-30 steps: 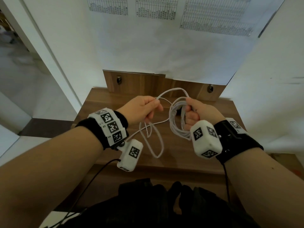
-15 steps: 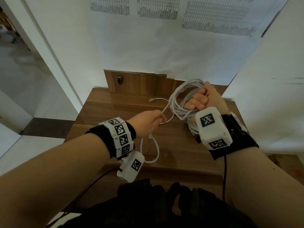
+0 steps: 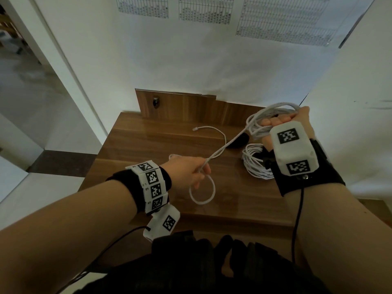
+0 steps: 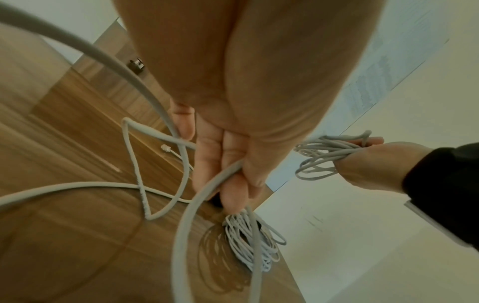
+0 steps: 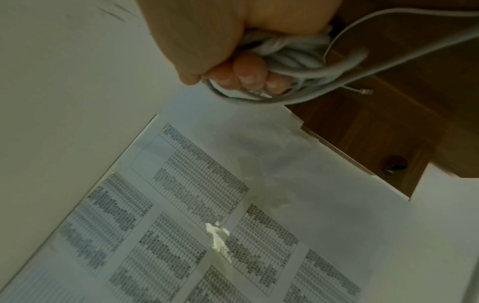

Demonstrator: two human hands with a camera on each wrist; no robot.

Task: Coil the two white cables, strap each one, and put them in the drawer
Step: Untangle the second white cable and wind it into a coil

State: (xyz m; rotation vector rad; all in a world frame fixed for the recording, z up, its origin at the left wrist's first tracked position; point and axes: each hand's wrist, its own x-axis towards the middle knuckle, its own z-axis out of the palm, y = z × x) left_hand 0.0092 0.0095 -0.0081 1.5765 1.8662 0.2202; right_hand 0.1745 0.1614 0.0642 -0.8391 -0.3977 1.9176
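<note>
My right hand [image 3: 282,122] grips a bundle of white cable loops [image 3: 273,111] raised at the back right of the wooden table [image 3: 148,149]; the right wrist view shows its fingers [image 5: 249,73] curled round the coil [image 5: 293,53]. From that coil a taut strand [image 3: 220,151] runs down to my left hand [image 3: 188,172], which pinches it, with a loose loop [image 3: 203,194] hanging below. The cable's free end with its plug [image 3: 195,129] lies on the table. A second white cable, coiled [image 3: 254,164], lies on the table under my right wrist, also seen in the left wrist view [image 4: 254,239].
A dark object [image 3: 239,141] lies on the table between the strand and the lying coil. A wooden back panel [image 3: 180,107] with a knob [image 3: 156,102] stands against the white wall. Printed sheets [image 3: 282,18] hang above. The table's front edge is close to my body.
My right hand has carried the coil up and to the back right. My left hand has dropped toward the front, the strand between them has pulled straight, and the free end now lies on the table.
</note>
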